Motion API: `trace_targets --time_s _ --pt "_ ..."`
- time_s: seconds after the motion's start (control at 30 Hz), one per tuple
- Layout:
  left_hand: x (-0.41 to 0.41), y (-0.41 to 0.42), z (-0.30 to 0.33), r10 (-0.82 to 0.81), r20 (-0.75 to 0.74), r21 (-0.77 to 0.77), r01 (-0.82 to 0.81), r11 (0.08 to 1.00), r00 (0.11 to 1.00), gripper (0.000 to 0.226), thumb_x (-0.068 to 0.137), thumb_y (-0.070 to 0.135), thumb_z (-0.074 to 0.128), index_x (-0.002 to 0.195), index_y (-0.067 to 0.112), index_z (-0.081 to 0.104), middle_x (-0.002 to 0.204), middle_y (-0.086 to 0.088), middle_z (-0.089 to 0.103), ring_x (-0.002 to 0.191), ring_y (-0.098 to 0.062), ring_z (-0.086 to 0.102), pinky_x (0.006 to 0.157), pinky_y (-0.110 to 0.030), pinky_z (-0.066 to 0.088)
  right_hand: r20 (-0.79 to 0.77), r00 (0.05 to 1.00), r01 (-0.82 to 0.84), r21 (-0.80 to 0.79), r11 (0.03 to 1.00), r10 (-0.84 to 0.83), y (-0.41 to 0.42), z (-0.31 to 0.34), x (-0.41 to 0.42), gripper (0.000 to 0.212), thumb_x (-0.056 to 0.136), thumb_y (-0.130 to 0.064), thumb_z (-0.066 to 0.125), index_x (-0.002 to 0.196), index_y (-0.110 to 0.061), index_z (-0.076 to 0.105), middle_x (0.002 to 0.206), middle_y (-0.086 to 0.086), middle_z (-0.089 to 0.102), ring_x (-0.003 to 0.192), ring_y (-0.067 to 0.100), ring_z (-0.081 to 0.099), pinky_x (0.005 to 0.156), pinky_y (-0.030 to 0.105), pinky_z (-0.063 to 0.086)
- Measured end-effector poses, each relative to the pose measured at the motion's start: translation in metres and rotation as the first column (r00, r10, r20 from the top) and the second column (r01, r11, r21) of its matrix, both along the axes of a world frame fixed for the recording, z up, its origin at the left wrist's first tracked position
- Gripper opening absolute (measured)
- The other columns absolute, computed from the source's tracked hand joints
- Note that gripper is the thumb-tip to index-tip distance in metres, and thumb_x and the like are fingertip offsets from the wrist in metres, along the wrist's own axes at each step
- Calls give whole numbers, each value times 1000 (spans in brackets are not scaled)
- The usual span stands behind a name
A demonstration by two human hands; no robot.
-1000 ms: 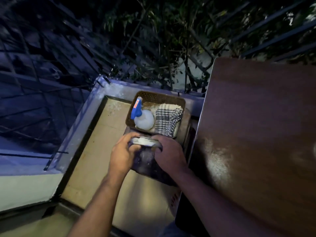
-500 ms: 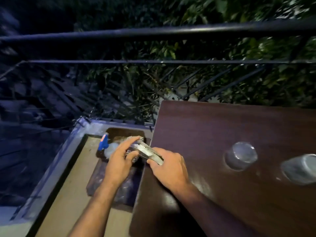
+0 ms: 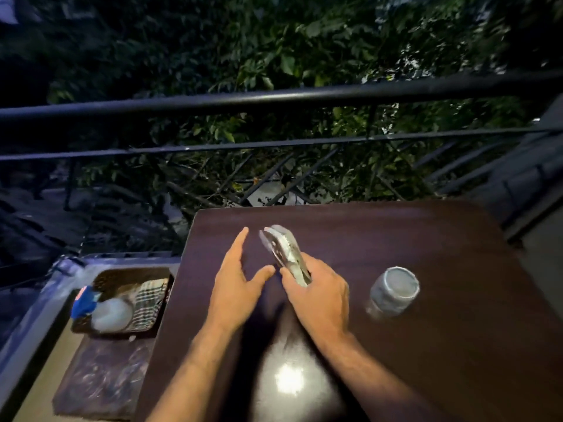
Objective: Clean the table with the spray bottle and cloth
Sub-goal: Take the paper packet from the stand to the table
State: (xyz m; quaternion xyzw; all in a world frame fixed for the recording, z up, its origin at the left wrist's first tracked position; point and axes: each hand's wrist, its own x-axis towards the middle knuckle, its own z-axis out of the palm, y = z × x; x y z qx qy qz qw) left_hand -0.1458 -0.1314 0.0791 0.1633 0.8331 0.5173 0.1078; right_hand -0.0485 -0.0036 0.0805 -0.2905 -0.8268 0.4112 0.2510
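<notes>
**Spray bottle and cloth untouched in the basket, hands busy elsewhere**

Head view, the only one. Lying side by side in a brown basket, low and to the left of the table, well apart from both hands: bottle on its side with the blue trigger head toward the left, checked cloth folded just beside it, touching or nearly so. Basket resting on a dark slab beside the table's left edge, not on the table itself.

Over the near-left part of the dark tabletop: right hand clenched around the lower end of a flat, silvery object, tilted up and away; too blurred to name. Left hand released, fingers spread, thumb close to the right hand's fingers, holding nothing. To the right, standing on the table, a metal-lidded jar, blurred.

Judged as preparation only: no spraying, no wiping under way, tabletop not yet cleared. Calls next for setting the silvery object down off the working area, probably shifting the jar aside too, then reaching left and down to the basket for the bottle and the cloth, one in each hand, with care in the dim light near the table's edge.
</notes>
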Motion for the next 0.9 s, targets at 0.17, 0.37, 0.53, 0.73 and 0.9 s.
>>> trace_targets --time_s 0.17,0.37,0.53,0.73,0.9 --pt "29 50 -16 -44 20 -79 46 996 999 90 83 24 83 157 35 32 156 17 39 141 -4 40 110 -26 37 49 990 139 -55 989 -136 54 -9 23 33 76 -50 67 107 -37 65 96 -9 73 91 19 68 78 32 51" --pt "45 85 -39 -140 60 -256 151 955 988 79 91 21 72 159 25 31 164 0 36 154 -19 27 120 -36 30 202 947 261 -37 965 -249 75 -39 34 23 81 -44 72 95 -27 63 91 -6 65 87 24 66 74 36 49" --pt "42 96 -62 -200 30 -418 194 888 979 88 89 34 75 160 18 27 168 -1 27 157 -15 11 125 -35 20 299 917 281 -11 960 -265 75 -64 42 26 83 -47 69 92 -27 55 92 -5 63 86 26 67 73 37 48" --pt "33 94 -67 -193 -45 -501 145 853 980 71 89 27 74 153 27 44 160 5 43 152 -8 28 123 -32 25 394 893 237 -1 971 -218 78 -94 46 28 86 -46 66 95 -23 52 97 0 60 86 31 66 76 40 50" --pt "25 99 -52 -154 8 -567 131 813 988 83 75 30 84 150 34 49 157 2 48 147 -16 41 118 -32 31 413 888 226 -9 974 -202 76 -107 49 30 87 -45 66 97 -20 52 103 4 60 93 36 64 80 43 50"
